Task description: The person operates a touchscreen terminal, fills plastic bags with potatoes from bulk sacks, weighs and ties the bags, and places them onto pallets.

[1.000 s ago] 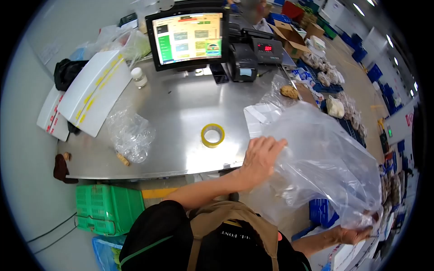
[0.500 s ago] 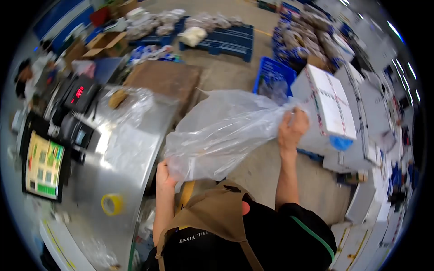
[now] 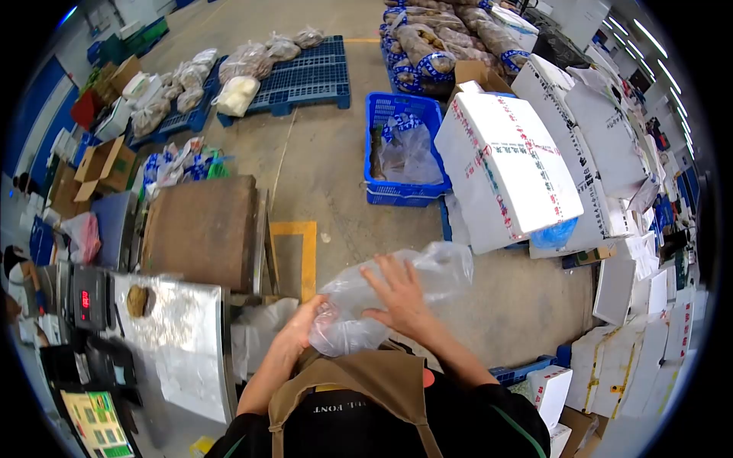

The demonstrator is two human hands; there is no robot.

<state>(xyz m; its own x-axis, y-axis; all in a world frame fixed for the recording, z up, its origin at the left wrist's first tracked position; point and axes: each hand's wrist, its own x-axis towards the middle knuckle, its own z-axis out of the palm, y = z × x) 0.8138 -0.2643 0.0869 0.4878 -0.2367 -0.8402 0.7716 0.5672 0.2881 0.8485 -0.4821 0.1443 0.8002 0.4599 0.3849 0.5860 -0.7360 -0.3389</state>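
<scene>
Crate (image 3: 405,189) of blue plastic touches white foam box (image 3: 508,164).

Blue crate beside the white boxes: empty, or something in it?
Not empty: through the open top of the blue crate, clear plastic and blue-and-white wrapping show inside.

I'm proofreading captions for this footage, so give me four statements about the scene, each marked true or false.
The left hand grips a translucent plastic bag. True.
The right hand is clenched in a fist. False: the right hand's fingers are spread.
The blue crate holds nothing. False: plastic wrapping lies inside the blue crate.
Red digits show on the display beside the metal table. True.
</scene>
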